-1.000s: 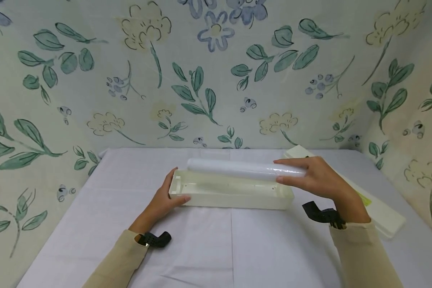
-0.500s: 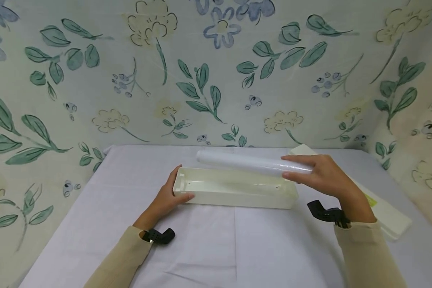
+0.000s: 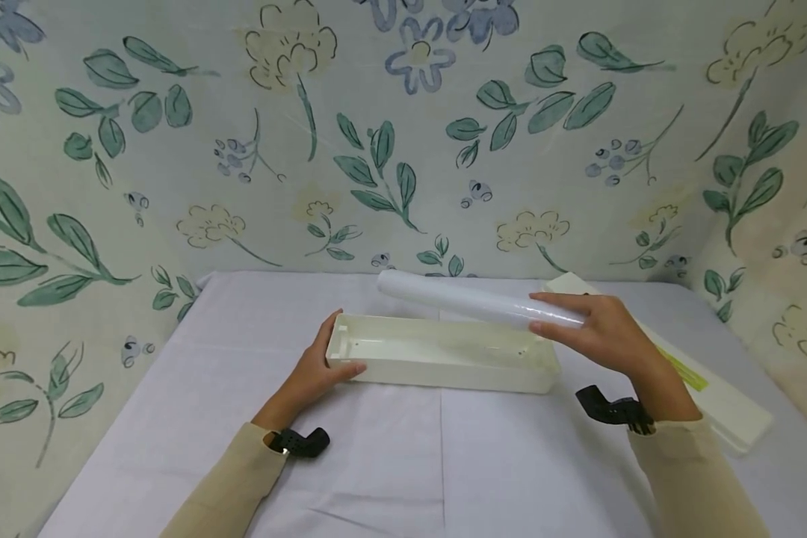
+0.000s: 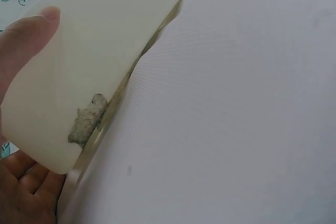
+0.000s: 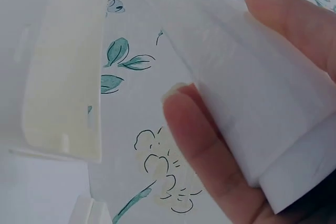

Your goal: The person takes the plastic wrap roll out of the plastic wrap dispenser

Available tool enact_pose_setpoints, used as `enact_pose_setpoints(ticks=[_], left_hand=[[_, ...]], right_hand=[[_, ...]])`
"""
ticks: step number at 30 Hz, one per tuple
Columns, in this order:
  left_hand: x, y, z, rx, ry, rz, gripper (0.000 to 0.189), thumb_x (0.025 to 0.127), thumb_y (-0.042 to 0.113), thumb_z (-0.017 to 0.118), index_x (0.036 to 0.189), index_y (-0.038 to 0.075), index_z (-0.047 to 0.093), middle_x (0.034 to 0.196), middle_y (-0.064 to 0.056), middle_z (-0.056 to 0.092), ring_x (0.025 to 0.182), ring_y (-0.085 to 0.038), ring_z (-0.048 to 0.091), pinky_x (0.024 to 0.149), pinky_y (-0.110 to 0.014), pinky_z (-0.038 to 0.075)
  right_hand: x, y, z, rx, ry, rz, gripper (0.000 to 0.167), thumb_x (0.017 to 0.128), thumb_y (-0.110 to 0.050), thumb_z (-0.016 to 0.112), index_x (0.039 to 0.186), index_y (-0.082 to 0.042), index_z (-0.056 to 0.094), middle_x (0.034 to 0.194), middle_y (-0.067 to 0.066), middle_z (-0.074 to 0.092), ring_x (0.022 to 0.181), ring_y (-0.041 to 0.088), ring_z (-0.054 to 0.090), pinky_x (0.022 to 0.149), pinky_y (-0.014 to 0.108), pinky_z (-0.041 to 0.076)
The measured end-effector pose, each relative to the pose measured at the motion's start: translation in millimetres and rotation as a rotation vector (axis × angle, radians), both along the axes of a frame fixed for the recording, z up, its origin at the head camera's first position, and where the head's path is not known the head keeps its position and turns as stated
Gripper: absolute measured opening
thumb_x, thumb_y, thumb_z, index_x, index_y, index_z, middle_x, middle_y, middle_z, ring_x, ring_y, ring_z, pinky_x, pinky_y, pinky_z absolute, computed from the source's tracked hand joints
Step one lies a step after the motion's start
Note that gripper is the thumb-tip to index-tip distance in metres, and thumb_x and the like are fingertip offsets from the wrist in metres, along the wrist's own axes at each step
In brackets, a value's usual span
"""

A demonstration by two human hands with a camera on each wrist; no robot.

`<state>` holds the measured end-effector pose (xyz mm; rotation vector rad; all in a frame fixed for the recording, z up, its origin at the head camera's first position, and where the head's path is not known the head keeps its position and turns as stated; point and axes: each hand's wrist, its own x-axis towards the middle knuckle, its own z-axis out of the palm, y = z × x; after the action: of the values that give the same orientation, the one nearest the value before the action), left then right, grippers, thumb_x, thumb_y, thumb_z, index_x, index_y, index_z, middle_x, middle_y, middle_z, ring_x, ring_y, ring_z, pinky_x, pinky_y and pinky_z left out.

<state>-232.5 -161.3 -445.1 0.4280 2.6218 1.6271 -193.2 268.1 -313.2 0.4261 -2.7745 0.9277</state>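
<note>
while the left hand [image 3: 312, 371] clasps the open cream box [image 3: 444, 375], the right hand [image 3: 601, 330] grips a white roll [image 3: 457, 294] outside it, near a white panel [image 3: 741, 411] with a yellow label [image 3: 690, 373].

roll [image 3: 453, 294] behind the box [image 3: 444, 376]; panel [image 3: 729, 409] to the right, on the cloth [image 3: 376, 467]

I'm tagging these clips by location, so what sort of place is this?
Likely an indoor corner set up for recording, though the wider room isn't shown. A white cloth is spread out as the work surface, flower-patterned material rises behind it, and a black device is worn on each wrist.
</note>
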Motion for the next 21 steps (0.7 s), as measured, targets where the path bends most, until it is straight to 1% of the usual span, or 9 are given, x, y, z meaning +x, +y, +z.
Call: enact_pose_setpoints(ticks=[4, 8, 13, 17, 21], left_hand=[[-0.1, 0.3, 0.1, 0.003, 0.005, 0.003, 0.103, 0.076, 0.041, 0.080, 0.154, 0.031, 0.013, 0.146, -0.004, 0.040, 0.131, -0.028, 0.041, 0.106, -0.058, 0.030], [0.9, 0.7, 0.0, -0.005, -0.012, 0.000, 0.104, 0.077, 0.042, 0.080, 0.154, 0.033, 0.011, 0.147, -0.003, 0.039, 0.133, -0.027, 0.039, 0.107, -0.056, 0.029], [1.5, 1.2, 0.5, -0.002, -0.009, 0.011, 0.103, 0.076, 0.043, 0.080, 0.154, 0.034, 0.012, 0.147, -0.003, 0.039, 0.133, -0.027, 0.038, 0.107, -0.057, 0.029], [1.7, 0.9, -0.1, 0.000, -0.014, 0.004, 0.103, 0.077, 0.043, 0.080, 0.154, 0.034, 0.012, 0.148, -0.004, 0.038, 0.134, -0.028, 0.038, 0.107, -0.057, 0.028], [1.3, 0.4, -1.1, -0.005, -0.009, 0.005, 0.104, 0.076, 0.043, 0.080, 0.154, 0.034, 0.012, 0.148, -0.003, 0.039, 0.133, -0.028, 0.038, 0.107, -0.057, 0.029]], right_hand=[[2.2, 1.7, -2.1, -0.007, 0.020, -0.018, 0.055, 0.084, -0.043, 0.074, 0.131, -0.018, 0.062, 0.125, 0.021, 0.059, 0.087, 0.034, 0.055, 0.053, 0.029, 0.048], [6.6, 4.3, -4.5, -0.007, 0.019, -0.039, 0.056, 0.084, -0.042, 0.074, 0.133, -0.018, 0.061, 0.124, 0.024, 0.058, 0.086, 0.035, 0.053, 0.049, 0.028, 0.044], [11.8, 7.9, -7.1, -0.009, 0.039, -0.049, 0.056, 0.084, -0.040, 0.074, 0.133, -0.017, 0.061, 0.118, 0.023, 0.059, 0.084, 0.034, 0.053, 0.048, 0.028, 0.043], [16.0, 12.2, -9.7, -0.015, 0.068, -0.056, 0.053, 0.085, -0.035, 0.075, 0.131, -0.013, 0.062, 0.113, 0.023, 0.062, 0.083, 0.033, 0.053, 0.049, 0.028, 0.044], [18.0, 16.2, -11.9, -0.010, 0.098, -0.072, 0.051, 0.085, -0.034, 0.075, 0.130, -0.012, 0.063, 0.108, 0.021, 0.064, 0.080, 0.031, 0.053, 0.049, 0.028, 0.044]])
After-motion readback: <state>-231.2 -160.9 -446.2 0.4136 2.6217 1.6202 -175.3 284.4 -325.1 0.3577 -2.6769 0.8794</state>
